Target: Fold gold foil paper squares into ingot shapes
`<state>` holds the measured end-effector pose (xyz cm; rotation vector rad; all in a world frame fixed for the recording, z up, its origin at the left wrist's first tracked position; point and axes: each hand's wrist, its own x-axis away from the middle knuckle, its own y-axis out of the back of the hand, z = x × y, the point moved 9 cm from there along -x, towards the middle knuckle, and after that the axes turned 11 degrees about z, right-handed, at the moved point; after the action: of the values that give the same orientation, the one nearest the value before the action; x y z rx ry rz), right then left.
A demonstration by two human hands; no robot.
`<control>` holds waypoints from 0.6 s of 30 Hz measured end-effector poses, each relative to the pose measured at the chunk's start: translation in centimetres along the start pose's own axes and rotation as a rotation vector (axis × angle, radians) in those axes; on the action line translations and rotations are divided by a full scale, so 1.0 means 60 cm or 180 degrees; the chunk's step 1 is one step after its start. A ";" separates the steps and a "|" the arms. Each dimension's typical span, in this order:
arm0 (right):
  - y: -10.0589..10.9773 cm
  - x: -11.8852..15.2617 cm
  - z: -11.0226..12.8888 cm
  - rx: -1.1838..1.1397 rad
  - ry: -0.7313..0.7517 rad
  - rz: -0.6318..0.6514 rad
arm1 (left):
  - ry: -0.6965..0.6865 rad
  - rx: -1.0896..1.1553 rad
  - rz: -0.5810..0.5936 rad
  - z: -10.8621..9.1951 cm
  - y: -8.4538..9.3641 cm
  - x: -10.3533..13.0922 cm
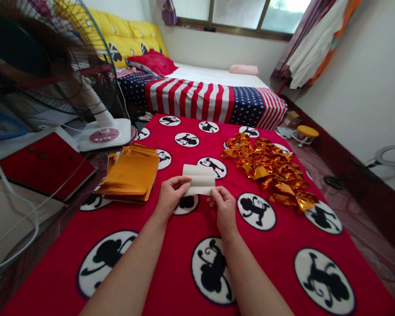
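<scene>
Between my hands is a sheet of paper (200, 180), pale side up, with creases running across it. My left hand (171, 195) pinches its left edge between thumb and fingers. At the lower right corner, my right hand (224, 208) grips the same sheet, its fingers curled under. A stack of gold foil paper sheets (131, 171) lies to the left of my left hand. Off to the right, several folded shiny gold foil pieces (270, 169) sit in overlapping rows on the red cloth with monkey prints (184, 267).
A fan (102, 131) stands on a cabinet at the left. Beyond the red cloth is a bed with a striped, starred cover (197, 98). A yellow stool (307, 131) and a ring light stand (335, 181) are on the floor at right.
</scene>
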<state>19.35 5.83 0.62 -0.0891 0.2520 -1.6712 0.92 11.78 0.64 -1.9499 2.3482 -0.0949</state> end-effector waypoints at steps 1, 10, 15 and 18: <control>0.000 0.000 0.000 0.0004 0.0000 -0.0001 | 0.0003 -0.0004 0.0007 0.001 0.000 0.000; -0.002 0.000 0.004 -0.0010 -0.0028 -0.0007 | 0.0007 -0.0041 0.0021 0.000 -0.001 0.000; -0.003 0.000 0.006 -0.0012 -0.0010 0.0019 | 0.0015 -0.0021 0.0033 0.000 -0.002 0.000; -0.004 -0.001 0.005 -0.0012 0.0009 0.0033 | 0.0004 -0.0023 0.0047 0.002 -0.002 -0.001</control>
<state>19.21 5.85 0.97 -0.0883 0.2573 -1.6608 1.06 11.80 0.55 -1.9359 2.3666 -0.0868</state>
